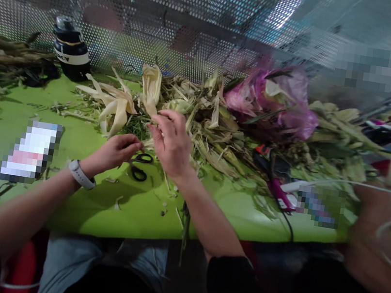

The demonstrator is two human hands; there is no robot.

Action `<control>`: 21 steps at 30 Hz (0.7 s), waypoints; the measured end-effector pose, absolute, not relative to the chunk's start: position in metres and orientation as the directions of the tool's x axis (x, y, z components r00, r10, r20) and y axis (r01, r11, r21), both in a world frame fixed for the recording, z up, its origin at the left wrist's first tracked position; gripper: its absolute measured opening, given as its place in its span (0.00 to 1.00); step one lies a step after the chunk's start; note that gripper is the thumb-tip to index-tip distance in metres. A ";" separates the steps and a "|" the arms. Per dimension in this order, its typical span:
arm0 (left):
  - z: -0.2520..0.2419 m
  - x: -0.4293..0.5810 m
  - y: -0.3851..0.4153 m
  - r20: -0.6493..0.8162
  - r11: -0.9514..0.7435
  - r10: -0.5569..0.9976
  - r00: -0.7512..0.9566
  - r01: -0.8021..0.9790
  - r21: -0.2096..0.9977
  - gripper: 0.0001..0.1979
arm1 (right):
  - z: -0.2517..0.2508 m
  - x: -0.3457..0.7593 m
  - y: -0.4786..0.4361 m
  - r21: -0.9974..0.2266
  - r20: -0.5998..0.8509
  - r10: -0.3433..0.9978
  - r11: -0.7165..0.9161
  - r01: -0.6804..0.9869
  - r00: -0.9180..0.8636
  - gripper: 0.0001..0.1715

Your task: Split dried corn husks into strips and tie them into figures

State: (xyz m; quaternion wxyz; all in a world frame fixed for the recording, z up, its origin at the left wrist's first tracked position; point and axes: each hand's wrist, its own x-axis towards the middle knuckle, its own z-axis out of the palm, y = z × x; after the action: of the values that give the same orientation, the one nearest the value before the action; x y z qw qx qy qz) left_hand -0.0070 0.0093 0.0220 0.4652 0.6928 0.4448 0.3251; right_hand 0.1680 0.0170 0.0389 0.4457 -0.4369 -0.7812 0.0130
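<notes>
My left hand (119,151) is closed, thumb and fingertips pressed together just above the black-handled scissors (140,166). Whatever may be in that pinch is too small to make out. To its right, my right hand (172,148) reaches over the green tabletop (98,208) with its fingers curved and apart. Its fingertips are near the lower end of a pale, cup-shaped dried husk (150,86); contact is unclear. Left of that lies a pale, flower-shaped bunch of husks (116,108). Thin green needle-like sprigs lie between the two, partly hidden by my hands.
Dried husks (220,152) are heaped along the back, with a pink plastic bag (279,102) on them. A dark bottle (70,52) and a blurred phone (29,151) stand and lie at left. At right are a magenta-handled tool (282,193), a cable and another person's arm (370,231).
</notes>
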 end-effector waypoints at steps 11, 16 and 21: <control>0.029 -0.018 0.022 -0.151 0.239 0.958 0.245 -0.384 0.892 0.06 | 0.018 0.151 0.022 -0.633 0.323 0.886 0.464 0.619 -0.334 0.18; 0.034 -0.016 0.017 -0.178 0.330 0.922 0.345 -0.454 0.828 0.05 | 0.003 0.145 0.034 -0.936 0.144 0.910 0.253 0.246 -0.389 0.24; 0.035 -0.018 0.017 -0.153 0.320 0.921 0.359 -0.470 0.823 0.05 | -0.003 0.145 0.040 -0.949 0.154 0.870 0.262 0.176 -0.468 0.07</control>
State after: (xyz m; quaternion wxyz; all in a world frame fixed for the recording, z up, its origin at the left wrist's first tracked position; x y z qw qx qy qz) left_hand -0.0175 0.0174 0.0352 0.7461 0.3505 0.3216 0.4660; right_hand 0.1451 0.0396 -0.0031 0.3599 -0.3695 -0.7083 0.4820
